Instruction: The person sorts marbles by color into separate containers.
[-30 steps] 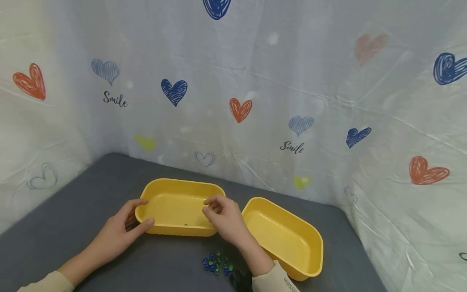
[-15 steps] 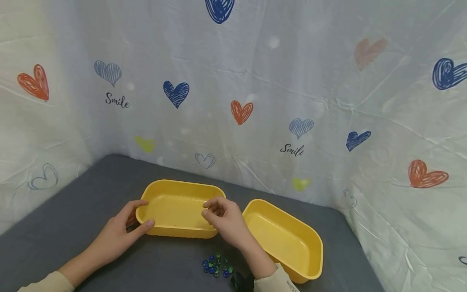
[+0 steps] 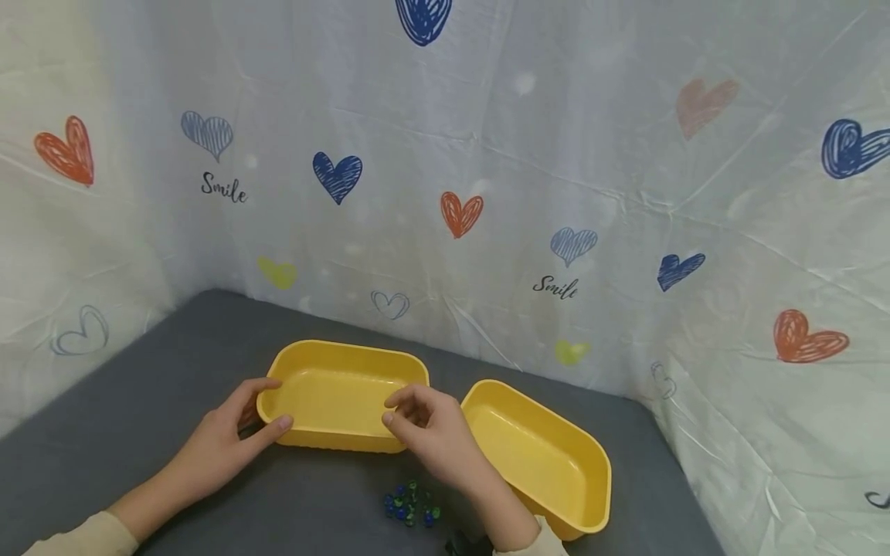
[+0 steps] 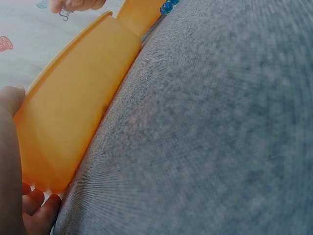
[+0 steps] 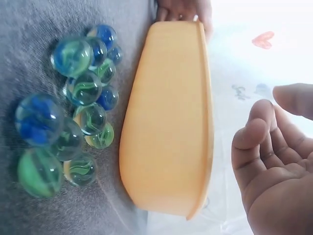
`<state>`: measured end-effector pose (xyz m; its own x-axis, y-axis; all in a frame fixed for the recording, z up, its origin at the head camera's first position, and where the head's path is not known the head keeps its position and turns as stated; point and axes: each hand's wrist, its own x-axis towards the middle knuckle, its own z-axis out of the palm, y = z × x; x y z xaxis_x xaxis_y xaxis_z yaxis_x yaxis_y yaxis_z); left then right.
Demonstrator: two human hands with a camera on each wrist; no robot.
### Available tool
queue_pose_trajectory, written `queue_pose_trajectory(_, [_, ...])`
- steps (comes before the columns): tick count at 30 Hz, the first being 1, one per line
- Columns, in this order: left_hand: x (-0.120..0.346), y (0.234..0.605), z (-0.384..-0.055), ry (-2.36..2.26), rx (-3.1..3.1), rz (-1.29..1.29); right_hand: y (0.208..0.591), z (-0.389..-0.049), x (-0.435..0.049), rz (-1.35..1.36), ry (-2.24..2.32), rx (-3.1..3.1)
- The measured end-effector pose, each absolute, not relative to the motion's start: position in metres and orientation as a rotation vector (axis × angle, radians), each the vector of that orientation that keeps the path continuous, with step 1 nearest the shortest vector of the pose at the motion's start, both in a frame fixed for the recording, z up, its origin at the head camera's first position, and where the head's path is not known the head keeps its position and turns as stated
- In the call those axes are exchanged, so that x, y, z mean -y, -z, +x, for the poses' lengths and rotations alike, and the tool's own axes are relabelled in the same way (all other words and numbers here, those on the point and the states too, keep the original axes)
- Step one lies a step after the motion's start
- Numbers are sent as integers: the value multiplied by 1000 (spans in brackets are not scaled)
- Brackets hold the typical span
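Observation:
My left hand (image 3: 215,448) grips the left end of a yellow plastic tub (image 3: 334,390), thumb over the front rim and fingers round the end wall. In the left wrist view, fingertips curl under the tub's end. Above the tub's right end hovers my right hand (image 3: 441,436), its fingers loosely bent. The right wrist view shows a gap between thumb and fingers, with nothing held there. A cluster of glass marbles (image 5: 83,88), clear with blue and green swirls, lies on the grey cloth in front of the tub.
To the right a second yellow tub (image 3: 542,452) stands at an angle, partly behind my right forearm. A dark object (image 3: 467,544) sits by my right wrist. The grey table covering (image 3: 313,502) runs back to a white curtain (image 3: 403,255) printed with hearts.
A small dark spot inside the left tub, near its front wall, shifted left and is now out of sight. My right hand has dropped slightly; the left keeps its hold.

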<state>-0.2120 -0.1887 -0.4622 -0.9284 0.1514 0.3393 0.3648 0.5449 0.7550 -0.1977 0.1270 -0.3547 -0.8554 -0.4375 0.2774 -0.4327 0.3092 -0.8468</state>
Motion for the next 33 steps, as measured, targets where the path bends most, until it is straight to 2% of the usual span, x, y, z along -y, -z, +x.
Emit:
queue_pose_trajectory(4, [190, 463, -211, 1329, 2542, -439, 357, -193, -131, -798, 1579, -2544])
queue_pose_trajectory(16, [191, 463, -213, 1341, 2531, -454, 400, -193, -160, -671, 1490, -2596])
queue_pose_trajectory(33, [191, 465, -213, 1328, 2536, -441, 423, -178, -191, -562, 1306, -2584])
